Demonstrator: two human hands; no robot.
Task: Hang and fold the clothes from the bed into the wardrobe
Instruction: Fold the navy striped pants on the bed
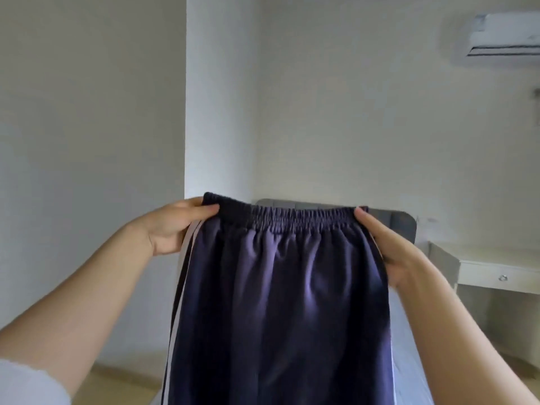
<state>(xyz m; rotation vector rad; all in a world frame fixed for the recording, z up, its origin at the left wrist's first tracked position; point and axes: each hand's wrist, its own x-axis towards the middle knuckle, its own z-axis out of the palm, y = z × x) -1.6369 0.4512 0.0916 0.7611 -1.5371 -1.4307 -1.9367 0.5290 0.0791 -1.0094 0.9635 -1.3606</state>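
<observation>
Head view: dark blue pants (280, 287) fill the middle & hide most of the bed (406, 363); only the top of the grey headboard (393, 220) peeks out. Pant legs are cut off at the btm edge. Fingers behind the cloth can't be seen. Left hand (172, 229) pinches one end of the stretchy waistband, right hand (388, 247) pinches the other. Pants are held up in the air, spread flat. White stripes run down both sides.

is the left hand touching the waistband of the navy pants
Touching. The head view shows the left hand pinching the left end of the navy pants at the elastic waistband, thumb on top.
</observation>
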